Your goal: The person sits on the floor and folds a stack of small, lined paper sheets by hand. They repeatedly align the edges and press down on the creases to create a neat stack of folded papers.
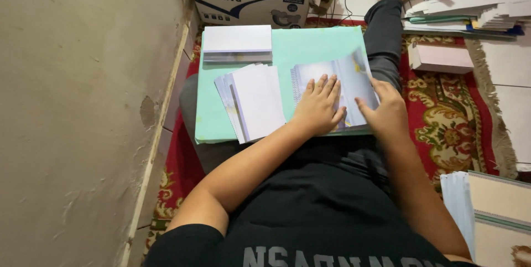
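Note:
A spiral-bound booklet (310,73) lies on a pale green board (310,43) across my lap. My left hand (319,106) rests flat on its left page, fingers apart. At the booklet's right edge, my right hand (387,112) has a page (357,76) lifted and blurred between thumb and fingers. A fanned stack of white sheets (254,101) lies just left of the booklet. A squared white stack (238,41) sits at the board's far left corner.
A wall (83,118) rises close on my left. A printed cardboard box (249,1) stands beyond the board. Paper piles (470,1) and a pink block (442,58) lie right on a red patterned rug (442,118). More booklets (492,211) sit near right.

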